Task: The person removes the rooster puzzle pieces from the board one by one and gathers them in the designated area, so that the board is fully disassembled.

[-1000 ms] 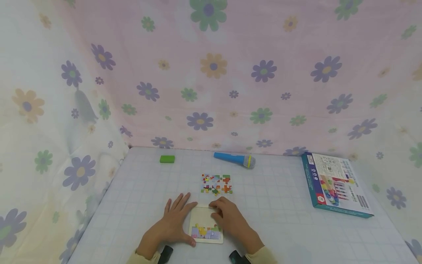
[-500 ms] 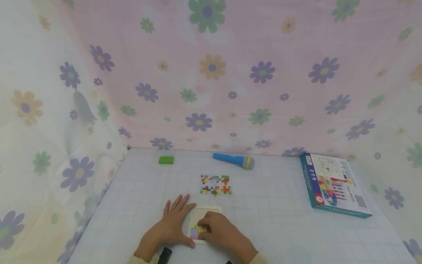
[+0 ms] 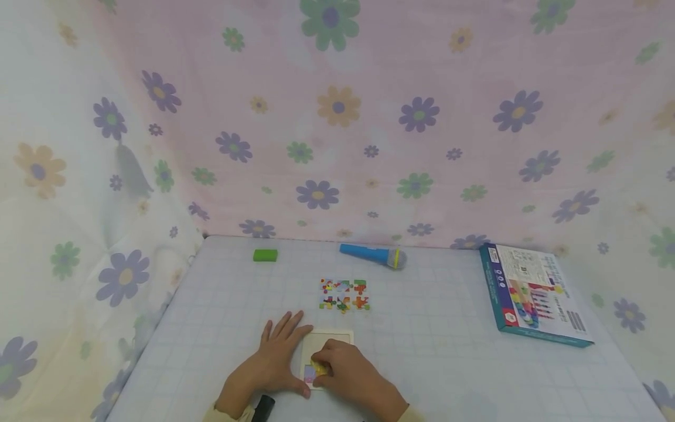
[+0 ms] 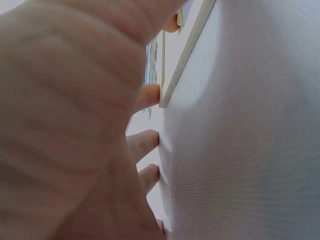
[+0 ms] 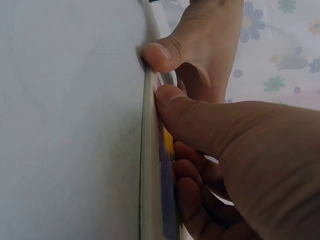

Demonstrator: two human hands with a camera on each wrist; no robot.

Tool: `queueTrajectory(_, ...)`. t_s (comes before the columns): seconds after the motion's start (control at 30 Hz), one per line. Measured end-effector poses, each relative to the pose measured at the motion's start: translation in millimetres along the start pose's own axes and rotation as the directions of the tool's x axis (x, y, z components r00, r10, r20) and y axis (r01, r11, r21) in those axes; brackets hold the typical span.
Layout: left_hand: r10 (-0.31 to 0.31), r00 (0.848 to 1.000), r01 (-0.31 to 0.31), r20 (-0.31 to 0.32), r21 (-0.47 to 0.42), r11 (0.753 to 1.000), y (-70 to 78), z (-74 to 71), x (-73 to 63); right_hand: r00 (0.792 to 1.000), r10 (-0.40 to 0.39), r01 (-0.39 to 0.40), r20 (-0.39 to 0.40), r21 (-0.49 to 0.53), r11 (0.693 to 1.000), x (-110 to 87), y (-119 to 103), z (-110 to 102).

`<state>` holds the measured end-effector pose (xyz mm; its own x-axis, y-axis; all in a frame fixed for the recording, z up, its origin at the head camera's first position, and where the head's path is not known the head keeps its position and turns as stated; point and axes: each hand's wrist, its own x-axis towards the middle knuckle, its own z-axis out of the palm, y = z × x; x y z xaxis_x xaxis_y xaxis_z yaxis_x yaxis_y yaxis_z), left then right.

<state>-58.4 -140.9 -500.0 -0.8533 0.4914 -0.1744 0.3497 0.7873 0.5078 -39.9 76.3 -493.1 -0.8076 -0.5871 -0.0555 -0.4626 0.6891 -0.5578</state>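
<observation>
A shallow cream puzzle tray (image 3: pixel 337 333) lies flat near the table's front, partly filled with puzzle pieces along its lower side. My left hand (image 3: pixel 274 360) spreads its straight fingers along the tray's left side, with thumb at the lower left corner and index fingertip at the upper left one. Over the tray's lower part my right hand (image 3: pixel 352 369) has its fingers curled, thumb and index at a yellow puzzle piece (image 3: pixel 319 367) that they appear to pinch. A lilac piece (image 3: pixel 309 373) shows left of it. The right hand hides the other lower pieces.
Several loose puzzle pieces (image 3: pixel 344 295) lie in two rows just beyond the tray. Farther back are a green block (image 3: pixel 265 255) and a blue toy microphone (image 3: pixel 371 255). A flat printed box (image 3: pixel 537 293) lies at the right. Flowered cloth (image 3: pixel 337 146) encloses the table.
My right hand has moved from the tray's upper right corner down and left onto the lower pieces, then slightly farther left. The left hand has kept its place at the tray.
</observation>
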Motion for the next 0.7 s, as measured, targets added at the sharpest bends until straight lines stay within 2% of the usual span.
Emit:
queueTrajectory(0.23,-0.016,1.000,0.016,0.023,-0.012,1.000,1.3,-1.1,-1.6,1.000,0.003,-0.002,-0.023,0.015,1.000,0.4,-2.0,4.3)
queueTrajectory(0.5,-0.010,1.000,0.010,0.015,0.000,1.000,0.9,-1.1,-1.8,0.998,0.058,-0.057,-0.015,0.060,0.997,1.5,-4.2,2.5)
queueTrajectory(0.7,-0.008,1.000,0.008,0.010,0.004,1.000,2.0,-2.1,-0.9,0.999,0.040,-0.039,-0.004,0.083,0.996,1.1,-3.5,0.2)
